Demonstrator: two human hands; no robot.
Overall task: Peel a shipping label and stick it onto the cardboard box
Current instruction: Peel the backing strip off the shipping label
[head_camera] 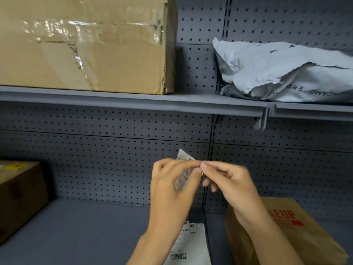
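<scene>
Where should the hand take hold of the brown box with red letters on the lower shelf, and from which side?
Probably by its two long side edges, coming from the front and above. The brown box lies flat on the lower shelf, its top facing up and its near end toward the person. Both hands now pinch the label, so they must free up first.

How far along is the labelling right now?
Done: a label has been picked up. In hand: the left hand and right hand pinch it at chest height, apparently peeling the backing. Left: sticking it on; the cardboard box at lower right shows no fresh label.
</scene>
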